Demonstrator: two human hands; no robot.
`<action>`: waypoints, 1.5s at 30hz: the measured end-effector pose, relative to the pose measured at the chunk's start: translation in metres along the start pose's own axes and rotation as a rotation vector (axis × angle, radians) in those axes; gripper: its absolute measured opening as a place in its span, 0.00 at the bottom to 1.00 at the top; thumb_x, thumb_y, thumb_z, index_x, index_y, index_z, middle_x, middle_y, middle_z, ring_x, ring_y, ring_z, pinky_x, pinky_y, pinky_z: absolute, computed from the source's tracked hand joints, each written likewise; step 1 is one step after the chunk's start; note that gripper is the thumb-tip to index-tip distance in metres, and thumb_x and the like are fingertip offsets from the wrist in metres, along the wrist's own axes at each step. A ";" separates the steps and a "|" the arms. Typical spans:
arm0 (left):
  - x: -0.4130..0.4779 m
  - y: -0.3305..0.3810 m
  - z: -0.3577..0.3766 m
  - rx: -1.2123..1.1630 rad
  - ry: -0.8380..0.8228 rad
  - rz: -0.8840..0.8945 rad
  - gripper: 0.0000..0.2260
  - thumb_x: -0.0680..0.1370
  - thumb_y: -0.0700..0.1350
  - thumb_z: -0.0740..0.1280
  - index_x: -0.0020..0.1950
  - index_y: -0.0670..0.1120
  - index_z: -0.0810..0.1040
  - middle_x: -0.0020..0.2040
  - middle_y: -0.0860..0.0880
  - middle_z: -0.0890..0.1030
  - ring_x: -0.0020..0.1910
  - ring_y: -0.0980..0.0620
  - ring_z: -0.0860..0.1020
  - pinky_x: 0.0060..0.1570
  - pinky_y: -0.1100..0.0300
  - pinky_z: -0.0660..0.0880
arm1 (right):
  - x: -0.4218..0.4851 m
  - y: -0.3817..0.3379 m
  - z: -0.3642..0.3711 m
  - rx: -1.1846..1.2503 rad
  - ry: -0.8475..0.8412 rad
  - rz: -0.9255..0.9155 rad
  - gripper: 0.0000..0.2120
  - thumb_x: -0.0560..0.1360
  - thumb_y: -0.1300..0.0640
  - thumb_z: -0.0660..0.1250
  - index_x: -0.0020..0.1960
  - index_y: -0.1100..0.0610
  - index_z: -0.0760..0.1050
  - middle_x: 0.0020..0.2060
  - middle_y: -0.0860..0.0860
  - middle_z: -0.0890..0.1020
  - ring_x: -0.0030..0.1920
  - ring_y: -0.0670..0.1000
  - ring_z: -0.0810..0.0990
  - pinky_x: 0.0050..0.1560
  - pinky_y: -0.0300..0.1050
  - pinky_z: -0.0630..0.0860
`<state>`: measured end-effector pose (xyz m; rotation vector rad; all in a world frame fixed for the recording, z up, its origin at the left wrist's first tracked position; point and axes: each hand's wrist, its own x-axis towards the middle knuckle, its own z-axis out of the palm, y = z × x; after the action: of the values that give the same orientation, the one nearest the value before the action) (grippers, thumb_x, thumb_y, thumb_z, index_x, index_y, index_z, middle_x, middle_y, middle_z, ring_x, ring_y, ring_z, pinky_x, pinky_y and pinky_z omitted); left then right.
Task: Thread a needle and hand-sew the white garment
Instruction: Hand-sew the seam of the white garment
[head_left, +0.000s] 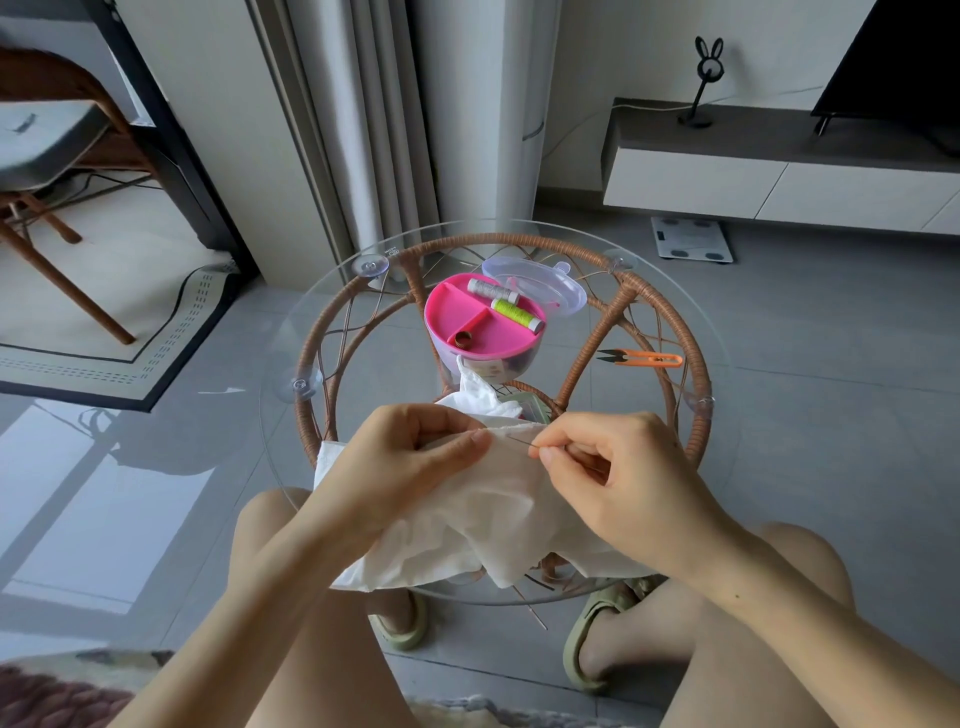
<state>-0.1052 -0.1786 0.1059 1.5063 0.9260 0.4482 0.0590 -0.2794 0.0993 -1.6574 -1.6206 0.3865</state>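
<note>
Pinching the needle (519, 442), right hand (626, 470) fingers (551, 457) sit just right of left hand (410, 457) fingers (477, 439) pinching the white garment (467, 512).

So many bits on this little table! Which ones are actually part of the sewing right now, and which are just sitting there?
In use: white garment, held by the left hand; needle, pinched by the right hand.

Lying about: pink sewing box, grey spool, green spool, clear lid, orange snips.
</note>
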 end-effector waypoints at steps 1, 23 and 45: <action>0.000 0.000 0.000 -0.001 -0.001 0.002 0.06 0.75 0.41 0.69 0.39 0.45 0.83 0.35 0.48 0.84 0.33 0.56 0.79 0.33 0.66 0.74 | 0.000 0.000 0.000 -0.001 -0.003 0.000 0.09 0.73 0.56 0.63 0.43 0.57 0.82 0.27 0.45 0.79 0.31 0.46 0.78 0.31 0.33 0.73; 0.001 0.000 0.003 0.341 0.041 0.157 0.06 0.74 0.44 0.71 0.39 0.53 0.83 0.34 0.61 0.82 0.32 0.66 0.76 0.36 0.72 0.72 | 0.012 -0.008 0.009 -0.259 -0.058 -0.045 0.09 0.72 0.58 0.62 0.38 0.57 0.80 0.25 0.48 0.76 0.26 0.46 0.71 0.27 0.37 0.68; 0.003 0.001 -0.006 -0.284 -0.208 -0.094 0.06 0.70 0.43 0.69 0.37 0.42 0.82 0.33 0.43 0.81 0.29 0.53 0.79 0.29 0.66 0.75 | 0.019 -0.001 -0.003 0.435 -0.129 0.370 0.11 0.74 0.68 0.67 0.40 0.56 0.83 0.37 0.57 0.84 0.43 0.59 0.81 0.54 0.51 0.77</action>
<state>-0.1078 -0.1728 0.1069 1.2200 0.7330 0.3319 0.0630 -0.2627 0.1068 -1.6063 -1.1985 0.9761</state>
